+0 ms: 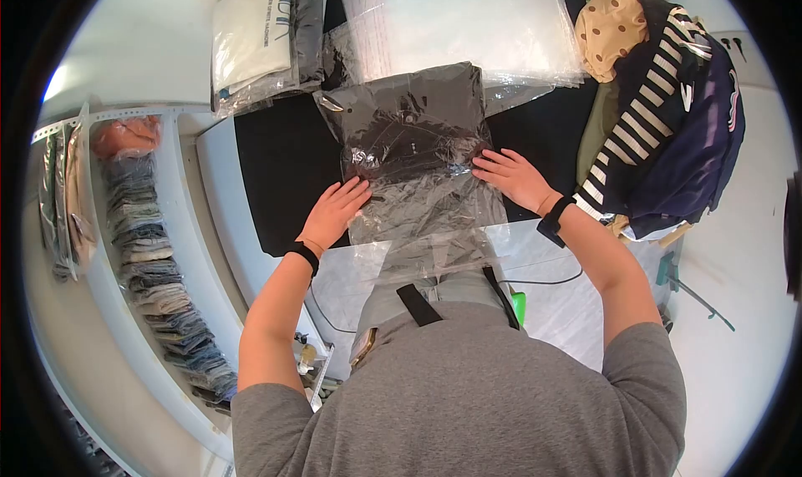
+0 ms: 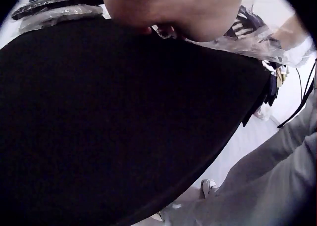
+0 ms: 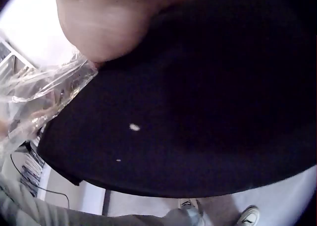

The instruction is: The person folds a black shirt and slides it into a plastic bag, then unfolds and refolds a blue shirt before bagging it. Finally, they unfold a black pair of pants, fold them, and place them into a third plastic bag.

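A dark folded garment (image 1: 409, 114) lies inside a clear plastic bag (image 1: 430, 218) on the black table cover (image 1: 284, 164). The bag's loose lower part hangs over the near table edge toward the person's lap. My left hand (image 1: 336, 212) rests with extended fingers on the bag's left edge, below the garment. On the opposite edge, slightly higher, my right hand (image 1: 520, 181) touches the plastic with its fingers stretched out. Each wrist view shows mostly the underside of the hand, the left hand (image 2: 173, 10) and the right hand (image 3: 109, 28), with the fingertips largely hidden.
Flat clear bags (image 1: 468, 30) are stacked behind the garment. A packaged white garment (image 1: 255, 38) lies at back left, beside dark packages. Clothes, including a striped piece (image 1: 639, 122), are heaped at the right. Packed garments (image 1: 154, 260) fill a shelf at left.
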Motion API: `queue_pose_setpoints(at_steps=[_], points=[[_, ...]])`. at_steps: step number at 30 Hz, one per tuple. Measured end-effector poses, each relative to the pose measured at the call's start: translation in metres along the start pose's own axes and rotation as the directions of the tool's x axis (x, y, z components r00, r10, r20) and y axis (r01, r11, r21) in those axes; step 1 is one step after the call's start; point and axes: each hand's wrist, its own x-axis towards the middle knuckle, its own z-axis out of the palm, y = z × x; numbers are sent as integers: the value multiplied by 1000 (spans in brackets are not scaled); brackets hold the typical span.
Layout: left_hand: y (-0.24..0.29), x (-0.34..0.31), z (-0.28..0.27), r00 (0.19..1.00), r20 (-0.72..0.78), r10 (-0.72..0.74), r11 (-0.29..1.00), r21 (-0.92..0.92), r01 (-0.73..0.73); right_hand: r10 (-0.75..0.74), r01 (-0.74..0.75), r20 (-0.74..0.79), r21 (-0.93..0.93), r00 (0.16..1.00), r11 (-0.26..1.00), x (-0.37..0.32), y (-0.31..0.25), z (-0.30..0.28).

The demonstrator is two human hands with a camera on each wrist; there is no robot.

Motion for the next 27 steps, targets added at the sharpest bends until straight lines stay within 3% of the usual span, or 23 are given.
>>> queue_pose_setpoints(at_steps=[1,2,3,4,5,6,7,8,9,10,11,12,13,15,17,21,23,24,25,26,27], points=[[1,0,-2,999,14,-33,995,-98,34,-1,1,1,-1,1000,1000,-1,-1,1],[2,-1,-5,999,13,-34,994,-99,35,69,-68,-4,126,998,990,-2,-2,2],[2,-1,-8,995,-8,-96,962,-257,91,138,-134,-2,251,990,959,-3,-3,5],[2,-1,-11,987,-19,-159,903,-408,138,137,-132,-3,249,991,959,-4,-2,6],[4,-1,-15,987,-22,-159,904,-406,136,200,-170,-34,403,979,899,-7,-1,6],[9,-4,-17,944,80,-319,698,-654,291,266,-194,-55,548,962,814,-9,-1,8],[13,-5,-19,875,222,-430,404,-820,406,265,-191,-59,546,963,816,-10,-2,15],[18,-6,-17,904,84,-419,457,-841,290,378,-239,-53,690,924,683,-12,-8,24],[18,-9,-6,905,81,-419,458,-841,287,483,-265,-25,811,875,521,-15,-14,29],[16,-11,7,896,49,-441,474,-835,279,474,-182,-131,809,871,559,-10,-21,20],[13,-15,18,886,18,-463,489,-829,272,474,-181,-135,808,870,561,-7,-27,15],[24,-10,7,817,106,-567,288,-904,318,511,-245,-134,758,849,605,-5,-32,11],[25,-7,9,818,103,-566,290,-904,315,547,-309,-137,702,825,642,-3,-35,7],[27,-2,11,687,160,-708,151,-917,369,563,-291,-175,713,808,639,2,-39,4],[31,4,12,670,125,-732,122,-943,308,705,-409,-13,807,709,426,6,-36,8],[28,7,20,646,124,-753,121,-939,322,755,-428,42,844,654,324,24,-30,20],[29,9,24,628,129,-768,98,-944,314,858,-584,174,794,483,168,34,-33,16],[29,10,25,617,139,-775,49,-959,278,859,-584,170,794,484,172,41,-39,11],[29,11,26,604,150,-782,0,-970,241,902,-601,-234,681,363,419,50,-50,4],[28,11,26,602,147,-785,0,-971,238,756,-650,-610,478,238,591,56,-61,-4],[28,11,26,596,151,-789,5,-968,251,701,-557,-598,454,388,696,60,-72,-17]])
